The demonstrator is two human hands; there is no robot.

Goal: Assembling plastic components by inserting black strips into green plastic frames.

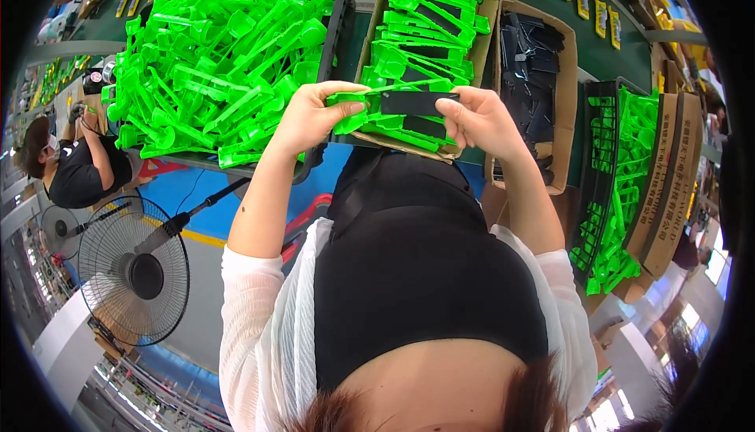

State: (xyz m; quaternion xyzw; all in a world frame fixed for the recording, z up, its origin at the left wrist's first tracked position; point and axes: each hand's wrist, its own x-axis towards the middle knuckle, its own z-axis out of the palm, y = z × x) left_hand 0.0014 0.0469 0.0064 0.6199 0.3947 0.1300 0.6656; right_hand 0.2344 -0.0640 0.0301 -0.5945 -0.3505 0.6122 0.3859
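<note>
Over the near end of a cardboard box, both my hands hold one bright green plastic part with a flat black strip lying against it. My left hand pinches the part's wider left end between thumb and fingers. At the other end, my right hand has its thumb pressed on the strip's right end, with the fingers behind. The cardboard box below holds many green parts, several with black strips in them. To its right, a second cardboard box contains loose black strips.
A black crate heaped with green parts stands at the left. Another black crate of green parts is at the right, beside cardboard. Yellow-and-black items line the table's far side. A standing fan and a seated person are leftward.
</note>
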